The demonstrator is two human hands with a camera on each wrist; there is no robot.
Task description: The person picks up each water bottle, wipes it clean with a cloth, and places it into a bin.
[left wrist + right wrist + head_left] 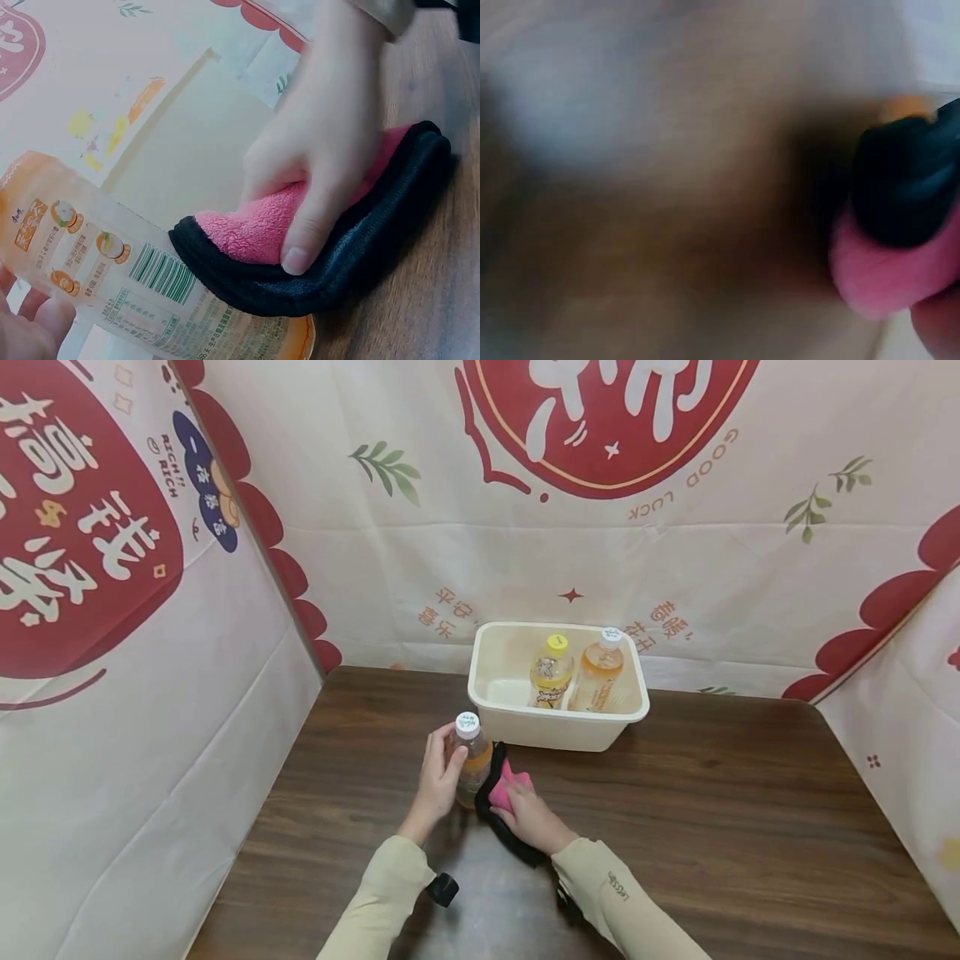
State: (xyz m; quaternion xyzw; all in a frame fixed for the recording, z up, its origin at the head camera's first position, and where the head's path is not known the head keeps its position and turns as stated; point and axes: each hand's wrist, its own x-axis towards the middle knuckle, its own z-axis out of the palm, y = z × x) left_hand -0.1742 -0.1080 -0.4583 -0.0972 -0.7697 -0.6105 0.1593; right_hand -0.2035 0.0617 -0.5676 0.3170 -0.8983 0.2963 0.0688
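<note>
A clear plastic bottle (474,763) with a white cap and an orange-edged label stands on the table, gripped near its top by my left hand (438,775). In my right hand (529,817) is a pink cloth (504,787) with a black edge, held against the bottle's right side. The left wrist view shows the thumb and fingers of the right hand pinching the folded cloth (247,225) beside the bottle's printed label (112,255). The right wrist view is mostly blurred; part of the cloth (889,274) shows at its right.
Just behind the bottle stands a cream plastic bin (540,727). Inside it are a yellow-capped bottle (551,675) and a white-capped bottle (597,675) with orange contents. Printed fabric (390,568) hangs behind and along both sides of the dark wooden table (720,827).
</note>
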